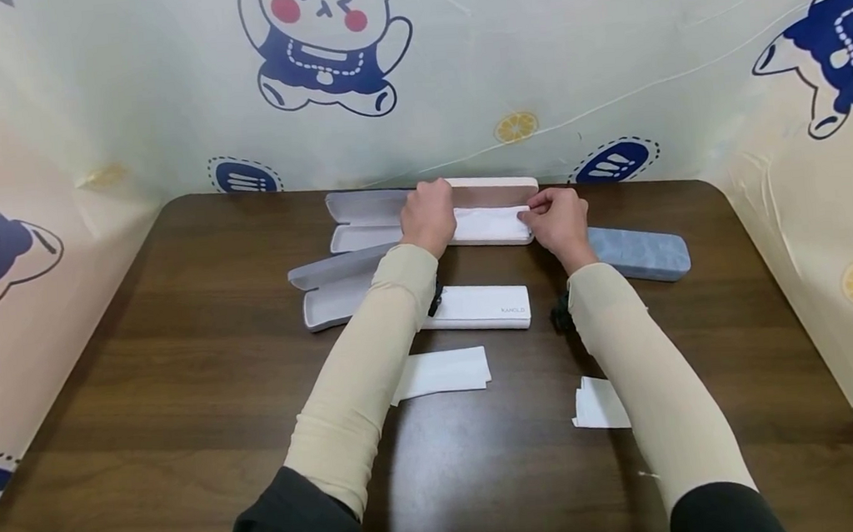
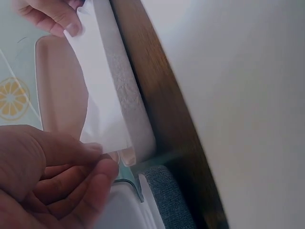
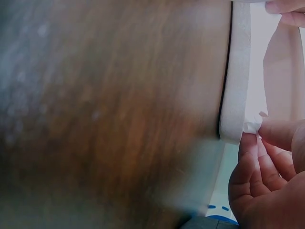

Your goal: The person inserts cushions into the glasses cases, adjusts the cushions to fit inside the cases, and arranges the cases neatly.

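Observation:
A folded white tissue (image 1: 491,222) lies along the inside of an open glasses case (image 1: 496,189) with a pale pinkish lining, at the back of the table. My left hand (image 1: 428,216) pinches the tissue's left end between thumb and fingertips; the left wrist view shows this hand (image 2: 57,176) close up. At the case's right end, my right hand (image 1: 560,220) pinches the other end. In the right wrist view the tissue's corner is bunched under the thumb of that hand (image 3: 271,167). The case's lid stands raised behind the tissue.
Left of the hands are two open grey glasses cases, one at the back (image 1: 364,236) and one nearer (image 1: 335,302). A closed white case (image 1: 475,306) lies in front, a blue case (image 1: 639,253) to the right. Folded tissues (image 1: 446,371) lie nearer on the brown table (image 1: 178,361).

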A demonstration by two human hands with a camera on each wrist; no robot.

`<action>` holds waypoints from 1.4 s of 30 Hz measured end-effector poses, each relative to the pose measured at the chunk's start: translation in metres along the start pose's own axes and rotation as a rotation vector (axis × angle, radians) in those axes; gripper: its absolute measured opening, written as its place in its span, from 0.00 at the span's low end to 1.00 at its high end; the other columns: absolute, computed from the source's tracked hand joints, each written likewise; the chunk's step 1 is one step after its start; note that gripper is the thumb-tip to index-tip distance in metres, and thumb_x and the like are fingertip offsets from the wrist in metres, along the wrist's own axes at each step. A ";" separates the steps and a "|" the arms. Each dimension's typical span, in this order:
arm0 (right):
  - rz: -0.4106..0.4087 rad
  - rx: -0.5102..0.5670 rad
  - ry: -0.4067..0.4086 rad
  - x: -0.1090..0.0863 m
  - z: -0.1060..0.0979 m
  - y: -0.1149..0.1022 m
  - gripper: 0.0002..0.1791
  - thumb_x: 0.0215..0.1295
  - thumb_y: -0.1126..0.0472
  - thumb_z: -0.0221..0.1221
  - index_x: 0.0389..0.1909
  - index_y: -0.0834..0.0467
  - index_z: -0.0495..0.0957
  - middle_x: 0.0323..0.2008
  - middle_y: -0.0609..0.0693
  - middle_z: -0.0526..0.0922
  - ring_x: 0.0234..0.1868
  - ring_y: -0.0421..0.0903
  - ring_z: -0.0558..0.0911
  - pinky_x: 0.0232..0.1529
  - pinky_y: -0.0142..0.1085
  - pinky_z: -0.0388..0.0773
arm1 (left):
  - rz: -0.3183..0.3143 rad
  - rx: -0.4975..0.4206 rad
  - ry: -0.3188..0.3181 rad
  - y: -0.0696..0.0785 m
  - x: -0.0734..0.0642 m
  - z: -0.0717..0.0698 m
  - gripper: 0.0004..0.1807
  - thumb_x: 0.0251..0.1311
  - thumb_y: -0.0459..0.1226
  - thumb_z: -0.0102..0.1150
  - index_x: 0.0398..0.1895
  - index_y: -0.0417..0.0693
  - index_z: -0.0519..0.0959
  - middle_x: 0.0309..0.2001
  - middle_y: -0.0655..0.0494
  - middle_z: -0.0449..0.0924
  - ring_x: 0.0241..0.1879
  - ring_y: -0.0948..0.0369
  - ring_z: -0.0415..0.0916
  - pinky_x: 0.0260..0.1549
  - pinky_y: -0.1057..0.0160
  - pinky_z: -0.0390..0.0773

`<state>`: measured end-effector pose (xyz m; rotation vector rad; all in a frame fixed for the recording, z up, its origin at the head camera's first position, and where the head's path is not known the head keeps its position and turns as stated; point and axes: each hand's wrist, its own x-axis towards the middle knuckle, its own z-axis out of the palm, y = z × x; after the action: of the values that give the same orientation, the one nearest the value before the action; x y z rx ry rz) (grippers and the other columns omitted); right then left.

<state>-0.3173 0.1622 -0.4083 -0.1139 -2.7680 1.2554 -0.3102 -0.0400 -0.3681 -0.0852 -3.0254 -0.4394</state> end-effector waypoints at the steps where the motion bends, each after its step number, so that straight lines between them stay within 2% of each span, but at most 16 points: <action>1: -0.002 0.000 0.000 -0.001 0.000 0.001 0.10 0.64 0.59 0.68 0.41 0.61 0.85 0.37 0.56 0.85 0.45 0.51 0.77 0.40 0.41 0.77 | 0.000 -0.001 -0.002 0.000 0.000 0.000 0.09 0.71 0.29 0.51 0.45 0.40 0.82 0.41 0.43 0.84 0.38 0.47 0.84 0.29 0.53 0.83; 5: -0.022 -0.009 0.003 -0.002 -0.003 0.003 0.10 0.63 0.59 0.69 0.40 0.62 0.86 0.36 0.58 0.86 0.44 0.52 0.79 0.46 0.44 0.75 | 0.012 -0.017 -0.007 0.000 -0.003 -0.001 0.08 0.69 0.29 0.52 0.43 0.39 0.82 0.39 0.43 0.84 0.37 0.47 0.84 0.28 0.53 0.83; 8: -0.006 0.002 -0.009 -0.003 -0.009 0.001 0.10 0.64 0.59 0.68 0.41 0.62 0.86 0.37 0.57 0.87 0.43 0.52 0.80 0.47 0.44 0.75 | -0.007 -0.046 0.005 -0.003 -0.005 -0.007 0.06 0.67 0.28 0.54 0.38 0.40 0.81 0.35 0.43 0.83 0.36 0.47 0.84 0.28 0.54 0.83; 10: 0.047 0.030 -0.014 -0.003 -0.015 -0.002 0.11 0.66 0.58 0.66 0.43 0.61 0.86 0.39 0.56 0.87 0.43 0.52 0.80 0.45 0.43 0.77 | -0.038 -0.081 0.025 -0.007 -0.007 -0.012 0.06 0.66 0.29 0.54 0.32 0.42 0.79 0.31 0.45 0.81 0.33 0.49 0.83 0.28 0.55 0.82; 12: 0.124 0.075 -0.023 -0.003 -0.022 -0.007 0.13 0.70 0.55 0.62 0.46 0.60 0.85 0.42 0.55 0.85 0.44 0.51 0.80 0.44 0.42 0.77 | -0.068 -0.147 0.032 -0.010 -0.009 -0.017 0.11 0.68 0.32 0.52 0.24 0.44 0.75 0.24 0.48 0.76 0.29 0.51 0.79 0.27 0.56 0.78; 14: 0.203 0.123 -0.036 -0.002 -0.028 -0.013 0.19 0.74 0.50 0.57 0.51 0.60 0.83 0.45 0.56 0.83 0.45 0.52 0.81 0.46 0.42 0.76 | -0.081 -0.212 0.031 -0.012 -0.009 -0.022 0.16 0.70 0.35 0.50 0.21 0.44 0.71 0.21 0.50 0.71 0.26 0.51 0.75 0.26 0.57 0.74; 16: 0.266 0.157 -0.068 0.000 -0.031 -0.018 0.25 0.76 0.44 0.51 0.57 0.60 0.79 0.48 0.58 0.80 0.47 0.53 0.81 0.49 0.43 0.76 | -0.084 -0.270 0.015 -0.012 -0.009 -0.024 0.16 0.73 0.40 0.50 0.25 0.43 0.73 0.23 0.50 0.71 0.28 0.51 0.73 0.29 0.57 0.72; 19: 0.322 0.160 -0.154 0.002 -0.029 -0.024 0.36 0.75 0.34 0.44 0.67 0.59 0.71 0.52 0.60 0.76 0.48 0.55 0.81 0.53 0.45 0.77 | -0.108 -0.322 -0.033 -0.012 -0.009 -0.026 0.19 0.76 0.49 0.48 0.49 0.43 0.78 0.39 0.47 0.81 0.38 0.50 0.76 0.40 0.56 0.75; 21: 0.335 0.137 -0.189 0.003 -0.025 -0.027 0.40 0.74 0.31 0.42 0.71 0.57 0.67 0.54 0.60 0.74 0.48 0.55 0.81 0.53 0.46 0.77 | -0.125 -0.328 -0.067 -0.010 -0.008 -0.025 0.25 0.77 0.53 0.44 0.64 0.47 0.73 0.53 0.48 0.80 0.47 0.49 0.77 0.48 0.55 0.74; 23: 0.338 0.100 -0.212 0.003 -0.022 -0.028 0.42 0.73 0.29 0.41 0.74 0.56 0.64 0.55 0.58 0.73 0.47 0.55 0.80 0.51 0.46 0.78 | -0.148 -0.335 -0.108 -0.008 -0.008 -0.023 0.29 0.77 0.55 0.41 0.73 0.51 0.66 0.62 0.49 0.76 0.52 0.48 0.76 0.51 0.55 0.75; 28: 0.355 0.045 -0.241 0.005 -0.018 -0.029 0.43 0.72 0.28 0.40 0.75 0.54 0.62 0.56 0.59 0.72 0.45 0.55 0.78 0.48 0.45 0.78 | -0.177 -0.339 -0.156 -0.005 -0.007 -0.020 0.31 0.78 0.56 0.36 0.77 0.54 0.60 0.66 0.47 0.71 0.52 0.45 0.74 0.46 0.54 0.76; 34: 0.352 0.082 -0.296 0.007 -0.024 -0.029 0.43 0.72 0.28 0.41 0.76 0.54 0.61 0.57 0.59 0.73 0.49 0.56 0.78 0.51 0.46 0.78 | -0.192 -0.359 -0.159 -0.005 -0.006 -0.020 0.31 0.78 0.57 0.37 0.77 0.55 0.60 0.67 0.46 0.70 0.50 0.45 0.75 0.30 0.57 0.81; 37: 0.352 0.111 -0.319 0.007 -0.028 -0.029 0.43 0.73 0.30 0.41 0.77 0.54 0.60 0.58 0.60 0.73 0.51 0.57 0.77 0.53 0.47 0.77 | -0.195 -0.393 -0.185 -0.005 -0.007 -0.020 0.32 0.77 0.56 0.38 0.78 0.56 0.58 0.68 0.44 0.68 0.46 0.47 0.76 0.24 0.58 0.80; 42: 0.378 0.148 -0.353 0.008 -0.031 -0.029 0.42 0.73 0.31 0.43 0.77 0.55 0.59 0.58 0.60 0.72 0.54 0.57 0.76 0.56 0.46 0.76 | -0.229 -0.433 -0.219 -0.006 -0.006 -0.018 0.32 0.77 0.57 0.38 0.78 0.58 0.57 0.68 0.44 0.67 0.34 0.50 0.77 0.21 0.59 0.79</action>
<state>-0.3228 0.1668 -0.3658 -0.4664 -3.0304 1.7137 -0.3030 -0.0510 -0.3535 0.2024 -3.0995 -1.1724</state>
